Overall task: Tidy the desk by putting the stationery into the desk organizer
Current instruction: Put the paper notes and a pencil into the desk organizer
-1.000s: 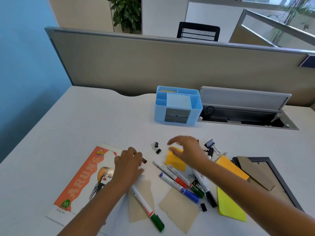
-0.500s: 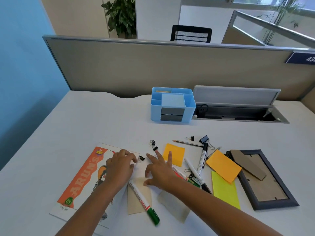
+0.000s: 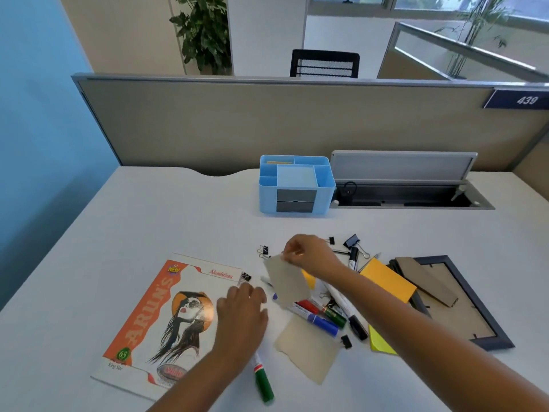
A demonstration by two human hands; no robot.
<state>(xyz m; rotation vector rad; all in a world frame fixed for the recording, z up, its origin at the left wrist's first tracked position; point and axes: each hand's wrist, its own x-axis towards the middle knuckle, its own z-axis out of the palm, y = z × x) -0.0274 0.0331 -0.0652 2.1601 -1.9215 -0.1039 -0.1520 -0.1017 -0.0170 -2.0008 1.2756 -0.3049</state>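
Nearest you, a green-capped marker lies on the white surface, its upper end hidden under your left wrist. Your left hand rests palm down, fingers loosely spread and gripping nothing, across the right edge of the orange-covered notebook. At 3 o'clock from that hand, a torn tan paper lies flat, with red, blue and green markers crossing its top edge. Beyond them, your right hand pinches the top corner of a second tan paper piece, which hangs lifted above the markers. At 3 o'clock from the right hand lie orange sticky notes and a dark picture frame; black binder clips sit just beyond. Farthest, at 12 o'clock, stands the blue desk organizer, well apart from the clutter.
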